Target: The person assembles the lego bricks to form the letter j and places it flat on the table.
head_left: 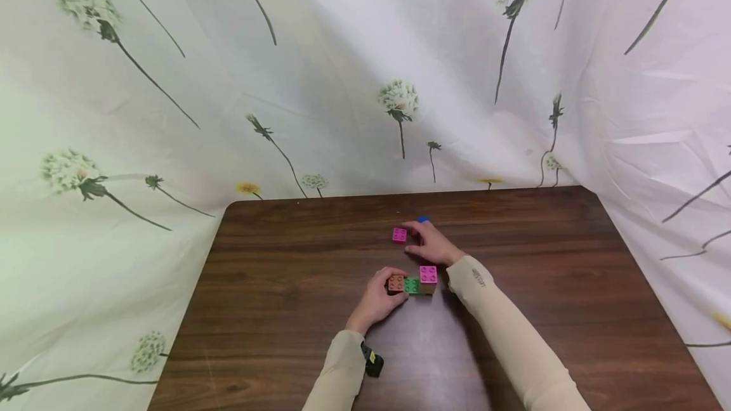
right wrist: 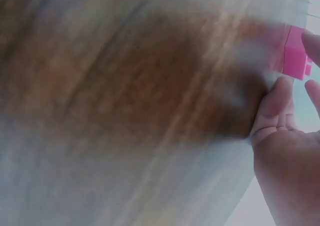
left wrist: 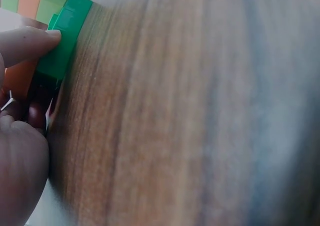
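2 hands in pale sleeves work over a dark wood-grain table (head_left: 274, 271), against a white cloth (head_left: 325, 81) printed with dandelions. From the left, the left hand (head_left: 377, 297) comes in from the near side, a black device (head_left: 373, 361) at its wrist. Its thumb and fingers are clamped on a row of joined bricks (head_left: 411, 285), fingers round the far side and thumb along the near side. The row's left end is an orange brick (head_left: 396, 283) with 4 studs, then a green brick (head_left: 411, 282) whose side the thumb touches in the left wrist view, then a taller stack (head_left: 428, 278) topped in pink. Beyond the row, well apart from it, 1 loose pink brick (head_left: 399, 234) lies studs up on the table. Just right of it is the right hand (head_left: 432, 244), thumb and forefinger apart; whether a fingertip touches the brick, I cannot tell. A blue piece (head_left: 422, 219) shows behind that hand, mostly hidden. Dark lettering marks the right sleeve (head_left: 497, 316).
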`<state>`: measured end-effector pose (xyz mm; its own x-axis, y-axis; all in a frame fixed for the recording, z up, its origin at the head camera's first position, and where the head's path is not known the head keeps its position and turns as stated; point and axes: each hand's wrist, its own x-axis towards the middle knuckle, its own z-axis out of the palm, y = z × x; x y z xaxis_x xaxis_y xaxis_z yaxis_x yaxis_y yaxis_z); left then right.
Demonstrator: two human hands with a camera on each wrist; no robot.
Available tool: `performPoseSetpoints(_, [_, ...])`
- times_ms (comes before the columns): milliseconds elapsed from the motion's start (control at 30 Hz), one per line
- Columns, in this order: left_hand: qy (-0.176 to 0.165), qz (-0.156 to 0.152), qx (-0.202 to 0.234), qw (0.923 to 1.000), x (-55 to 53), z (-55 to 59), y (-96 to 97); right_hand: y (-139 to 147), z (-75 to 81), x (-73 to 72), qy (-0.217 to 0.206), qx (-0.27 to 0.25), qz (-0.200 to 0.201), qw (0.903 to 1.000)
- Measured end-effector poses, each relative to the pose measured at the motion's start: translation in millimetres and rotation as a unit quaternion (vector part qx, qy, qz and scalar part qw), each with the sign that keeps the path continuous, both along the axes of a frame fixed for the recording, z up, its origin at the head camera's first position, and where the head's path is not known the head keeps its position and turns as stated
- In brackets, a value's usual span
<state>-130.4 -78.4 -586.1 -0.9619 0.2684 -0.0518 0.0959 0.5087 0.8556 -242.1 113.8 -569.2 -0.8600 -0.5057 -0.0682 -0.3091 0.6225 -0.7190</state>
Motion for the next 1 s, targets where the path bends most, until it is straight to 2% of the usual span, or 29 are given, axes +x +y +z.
performPoseSetpoints(300, [0.002,-0.002,0.005,1.0,0.6,2.1,2.3,-8.4,11.0,3.4,-0.008,0.088,0.02,0.9959])
performPoseSetpoints(667, [-0.01,0.004,0.001,0.9999,0.8,4.8,4.2,-9.4,14.6,9.7,0.012,0.079,0.004,0.9968])
performPoseSetpoints(1000, [-0.017,0.009,0.005,0.9998,3.1,5.6,3.6,-5.6,4.3,8.2,0.008,0.062,-0.004,0.998])
